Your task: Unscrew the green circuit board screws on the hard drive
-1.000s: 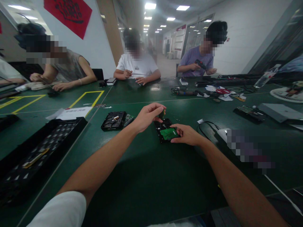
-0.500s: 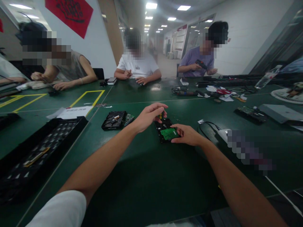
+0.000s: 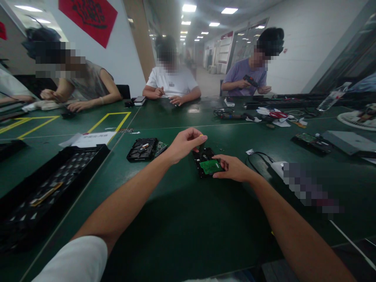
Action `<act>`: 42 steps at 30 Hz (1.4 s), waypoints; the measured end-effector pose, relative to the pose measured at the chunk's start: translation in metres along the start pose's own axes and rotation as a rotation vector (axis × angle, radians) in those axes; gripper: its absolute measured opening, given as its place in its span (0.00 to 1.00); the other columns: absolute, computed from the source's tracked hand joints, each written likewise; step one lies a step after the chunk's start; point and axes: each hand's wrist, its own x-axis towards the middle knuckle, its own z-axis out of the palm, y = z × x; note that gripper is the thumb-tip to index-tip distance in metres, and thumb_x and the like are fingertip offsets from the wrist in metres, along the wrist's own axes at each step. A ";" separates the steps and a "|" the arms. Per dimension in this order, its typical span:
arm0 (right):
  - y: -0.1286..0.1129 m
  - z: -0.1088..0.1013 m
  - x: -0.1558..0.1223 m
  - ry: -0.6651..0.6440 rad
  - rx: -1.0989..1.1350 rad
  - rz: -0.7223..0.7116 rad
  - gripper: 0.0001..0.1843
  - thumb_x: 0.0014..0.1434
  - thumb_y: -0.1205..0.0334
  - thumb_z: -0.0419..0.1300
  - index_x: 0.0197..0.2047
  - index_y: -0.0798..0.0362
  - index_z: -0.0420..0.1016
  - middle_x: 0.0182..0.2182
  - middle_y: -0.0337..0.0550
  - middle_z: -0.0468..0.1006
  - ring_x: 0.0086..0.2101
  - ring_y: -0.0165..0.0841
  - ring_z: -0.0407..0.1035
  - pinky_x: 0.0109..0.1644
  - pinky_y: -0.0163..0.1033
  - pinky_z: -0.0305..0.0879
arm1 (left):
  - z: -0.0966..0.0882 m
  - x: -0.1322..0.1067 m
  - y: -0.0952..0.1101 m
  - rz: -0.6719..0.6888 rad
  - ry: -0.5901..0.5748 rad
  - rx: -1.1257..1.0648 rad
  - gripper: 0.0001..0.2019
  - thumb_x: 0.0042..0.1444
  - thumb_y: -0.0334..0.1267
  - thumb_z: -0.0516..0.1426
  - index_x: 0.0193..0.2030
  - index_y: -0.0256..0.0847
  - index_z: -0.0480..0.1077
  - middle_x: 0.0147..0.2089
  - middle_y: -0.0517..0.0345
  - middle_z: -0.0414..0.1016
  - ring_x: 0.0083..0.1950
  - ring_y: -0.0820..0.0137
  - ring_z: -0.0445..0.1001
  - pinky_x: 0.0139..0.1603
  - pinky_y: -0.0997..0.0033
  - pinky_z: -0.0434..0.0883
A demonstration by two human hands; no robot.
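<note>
In the middle of the green table lies a hard drive (image 3: 210, 167), its green circuit board facing up on a black body. My right hand (image 3: 234, 168) grips the drive's right edge between thumb and fingers. Over the far end of the drive, my left hand (image 3: 185, 145) is closed around a small upright screwdriver (image 3: 201, 146) with a black and yellow handle. The fingers cover most of that handle, and its tip is too small to make out. A few tiny screws (image 3: 221, 149) lie just beyond the drive.
Another hard drive (image 3: 141, 149) and a loose circuit board (image 3: 160, 149) lie to the left, near a long black tray (image 3: 96, 154). On the right are a power strip (image 3: 279, 169), another drive (image 3: 311, 142) and a grey box (image 3: 349, 141). Several people sit across the table.
My left fingers have shifted around the screwdriver handle, the thumb now near its top and less yellow showing. My right hand and the hard drive have hardly moved.
</note>
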 end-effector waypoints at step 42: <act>-0.001 0.001 -0.001 0.020 0.003 -0.016 0.43 0.51 0.42 0.75 0.65 0.47 0.71 0.35 0.39 0.74 0.34 0.34 0.68 0.37 0.38 0.62 | 0.005 -0.003 0.002 0.001 -0.038 -0.062 0.16 0.58 0.46 0.67 0.42 0.36 0.71 0.43 0.49 0.80 0.42 0.69 0.78 0.31 0.76 0.75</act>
